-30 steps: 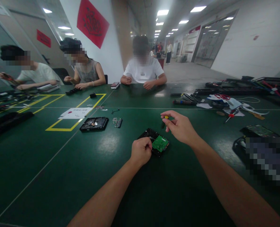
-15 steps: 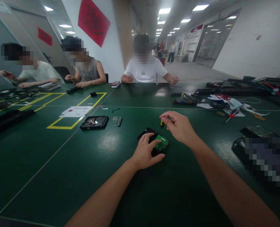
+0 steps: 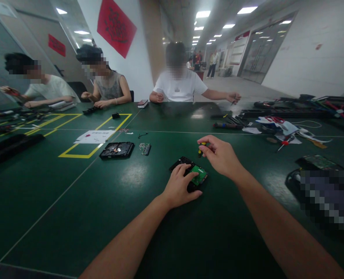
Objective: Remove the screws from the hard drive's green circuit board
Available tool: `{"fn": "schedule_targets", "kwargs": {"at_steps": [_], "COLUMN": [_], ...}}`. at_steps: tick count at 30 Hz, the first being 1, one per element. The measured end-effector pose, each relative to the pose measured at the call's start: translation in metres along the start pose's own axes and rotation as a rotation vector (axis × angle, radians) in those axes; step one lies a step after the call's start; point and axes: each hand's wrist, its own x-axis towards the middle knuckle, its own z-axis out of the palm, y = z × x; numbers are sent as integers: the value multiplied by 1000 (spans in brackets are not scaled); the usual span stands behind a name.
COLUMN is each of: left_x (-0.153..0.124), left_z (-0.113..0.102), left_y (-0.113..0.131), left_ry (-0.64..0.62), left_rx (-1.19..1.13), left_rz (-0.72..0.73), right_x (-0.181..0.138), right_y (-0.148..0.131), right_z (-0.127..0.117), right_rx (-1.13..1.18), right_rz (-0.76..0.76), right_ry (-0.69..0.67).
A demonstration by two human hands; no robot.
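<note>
A hard drive (image 3: pixel 184 161) with a green circuit board (image 3: pixel 200 176) facing up lies on the green table in front of me. My left hand (image 3: pixel 179 186) grips it from the near left, fingers across its top and thumb at the near edge; this covers much of the drive. Just beyond the drive's right end, my right hand (image 3: pixel 220 155) is closed on a small yellow-and-black screwdriver (image 3: pixel 200 152), pinched upright between thumb and fingers. Its tip is hard to make out, and I cannot tell whether it touches the drive.
To the left lie another hard drive (image 3: pixel 117 150) and a loose circuit board (image 3: pixel 144 148). A white paper sheet (image 3: pixel 94 136) sits by yellow tape. A red-handled screwdriver (image 3: pixel 285 143), cables and dark parts (image 3: pixel 320 161) lie to the right. Several people sit across the table.
My hands stay nearly in place; the screwdriver's yellow part shows a little more in my right hand. Across the table, the white-shirted person's arm has reached out toward the tools on my right.
</note>
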Motion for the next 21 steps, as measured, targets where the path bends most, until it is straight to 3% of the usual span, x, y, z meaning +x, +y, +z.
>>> {"fn": "schedule_targets", "kwargs": {"at_steps": [6,14,21], "left_x": [0,1,1], "left_z": [3,0,-2], "left_y": [-2,0,2], "left_ry": [6,-8,-9], "left_rx": [1,0,13], "left_rz": [-6,-10,-4], "right_x": [0,2,2], "right_y": [-4,5,3], "right_z": [1,-3,1], "right_rx": [-312,-61,-112], "right_rz": [-92,-139,-152], "right_ry": [107,-22,79]}}
